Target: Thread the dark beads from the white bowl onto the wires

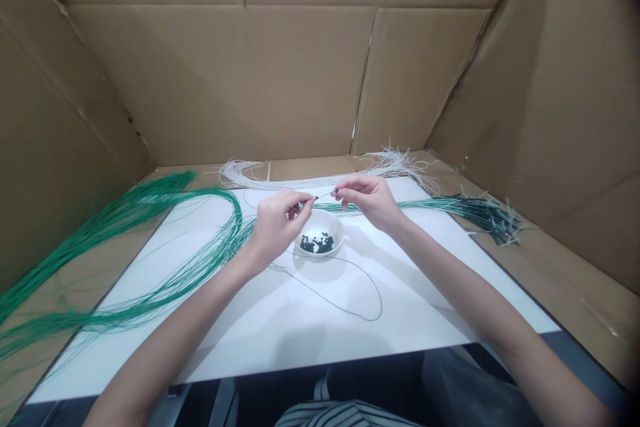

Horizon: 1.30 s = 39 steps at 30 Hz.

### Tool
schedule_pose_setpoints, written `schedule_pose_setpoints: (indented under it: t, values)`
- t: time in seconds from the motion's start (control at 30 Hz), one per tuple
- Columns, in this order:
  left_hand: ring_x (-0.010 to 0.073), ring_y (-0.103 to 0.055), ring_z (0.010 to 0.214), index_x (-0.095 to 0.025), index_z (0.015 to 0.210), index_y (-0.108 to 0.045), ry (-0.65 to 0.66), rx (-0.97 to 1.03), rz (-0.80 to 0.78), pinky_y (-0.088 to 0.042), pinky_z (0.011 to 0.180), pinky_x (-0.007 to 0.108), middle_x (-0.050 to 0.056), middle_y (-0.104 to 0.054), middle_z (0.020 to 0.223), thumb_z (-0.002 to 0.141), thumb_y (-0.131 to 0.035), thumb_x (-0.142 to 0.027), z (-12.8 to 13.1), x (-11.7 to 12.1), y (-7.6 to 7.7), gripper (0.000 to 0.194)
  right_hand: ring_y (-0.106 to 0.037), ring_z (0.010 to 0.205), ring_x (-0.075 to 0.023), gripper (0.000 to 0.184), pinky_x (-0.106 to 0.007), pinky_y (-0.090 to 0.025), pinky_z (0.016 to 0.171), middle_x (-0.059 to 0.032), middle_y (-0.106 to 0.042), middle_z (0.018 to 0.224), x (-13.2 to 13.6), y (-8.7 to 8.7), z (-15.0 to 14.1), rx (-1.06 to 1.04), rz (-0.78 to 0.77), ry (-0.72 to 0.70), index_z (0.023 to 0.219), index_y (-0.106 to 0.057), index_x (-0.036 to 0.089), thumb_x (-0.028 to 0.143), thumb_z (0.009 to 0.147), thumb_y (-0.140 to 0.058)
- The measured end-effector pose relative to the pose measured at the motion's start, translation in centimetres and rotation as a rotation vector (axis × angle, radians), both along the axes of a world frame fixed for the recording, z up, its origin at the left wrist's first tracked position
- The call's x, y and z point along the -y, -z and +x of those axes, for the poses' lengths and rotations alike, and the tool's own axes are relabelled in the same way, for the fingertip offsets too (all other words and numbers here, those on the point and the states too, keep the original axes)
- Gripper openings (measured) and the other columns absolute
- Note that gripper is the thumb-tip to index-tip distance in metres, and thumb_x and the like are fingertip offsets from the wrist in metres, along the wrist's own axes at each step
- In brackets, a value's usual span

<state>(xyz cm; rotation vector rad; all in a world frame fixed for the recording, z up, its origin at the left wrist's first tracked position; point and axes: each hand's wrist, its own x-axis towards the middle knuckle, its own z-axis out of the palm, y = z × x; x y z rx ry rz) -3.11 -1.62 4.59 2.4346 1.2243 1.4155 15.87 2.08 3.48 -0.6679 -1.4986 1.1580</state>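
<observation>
- Thin strand [325, 195]: long axis near level, pointing sideways, directly above white bowl [331, 225]
- Left hand [275, 227]: fingertips pinched on strand's end
- Right hand [367, 200]: fingertips pinched on strand's other end
- Dark beads [317, 243]: inside bowl

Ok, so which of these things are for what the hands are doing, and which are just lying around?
In use:
Left hand and right hand, pinching a thin dark cord
White bowl of small dark beads, just below the hands

Just lying around, untouched by the hands:
Green strands
White strands
White board
Cardboard walls
</observation>
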Motion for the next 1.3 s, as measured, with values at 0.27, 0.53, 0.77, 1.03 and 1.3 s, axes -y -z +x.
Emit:
schedule_pose_setpoints:
  t: [0.27,0.53,0.77,1.03,1.3]
  values:
    - [0.0081,-0.048,0.055,-0.017,0.073,-0.063,-0.009,-0.023,0.027,-0.039,0.057,0.02,0.0,-0.061,0.065,0.078,-0.049,-0.02,-0.04,-0.05,0.03,0.015,-0.059,0.063,-0.0122,0.012,-0.025,-0.047,0.051,-0.0023,-0.066,0.07,0.2,-0.11,-0.21,0.035,0.061,0.073,0.072,-0.064,0.018,0.026,0.063,-0.067]
    - [0.0079,-0.047,0.055,-0.017,0.073,-0.063,-0.001,-0.033,0.039,-0.038,0.057,0.02,0.0,-0.06,0.064,0.078,-0.049,-0.019,0.0,0.01,-0.18,0.014,-0.058,0.061,-0.0105,0.008,-0.023,-0.047,0.051,-0.0016,-0.066,0.07,0.14,0.0,-0.16,0.015,0.07,0.067,0.072,-0.066,0.018,0.021,0.064,-0.067]
    - [0.0078,-0.047,0.055,-0.016,0.072,-0.062,0.01,-0.043,0.057,-0.038,0.056,0.02,0.0,-0.06,0.063,0.078,-0.049,-0.018,0.02,0.13,-0.19,0.014,-0.058,0.06,-0.0103,0.007,-0.023,-0.046,0.05,-0.0015,-0.066,0.069,0.21,-0.14,-0.26,-0.011,0.076,0.063,0.07,-0.067,0.019,0.019,0.064,-0.067]
    - [0.0073,-0.047,0.053,-0.016,0.072,-0.063,0.006,-0.049,0.076,-0.038,0.056,0.019,0.0,-0.061,0.063,0.077,-0.051,-0.017,0.05,0.05,-0.2,0.013,-0.059,0.061,-0.0106,0.007,-0.022,-0.046,0.049,-0.0015,-0.067,0.07,0.01,0.09,-0.17,-0.029,0.095,0.059,0.07,-0.068,0.019,0.018,0.064,-0.067]
    - [0.0074,-0.048,0.053,-0.016,0.072,-0.063,0.001,-0.055,0.081,-0.038,0.056,0.019,0.0,-0.061,0.063,0.077,-0.05,-0.017,0.06,0.13,-0.21,0.013,-0.058,0.06,-0.0106,0.007,-0.023,-0.047,0.049,-0.0015,-0.067,0.07,0.07,-0.04,-0.16,-0.005,0.1,0.08,0.07,-0.068,0.02,0.02,0.063,-0.068]
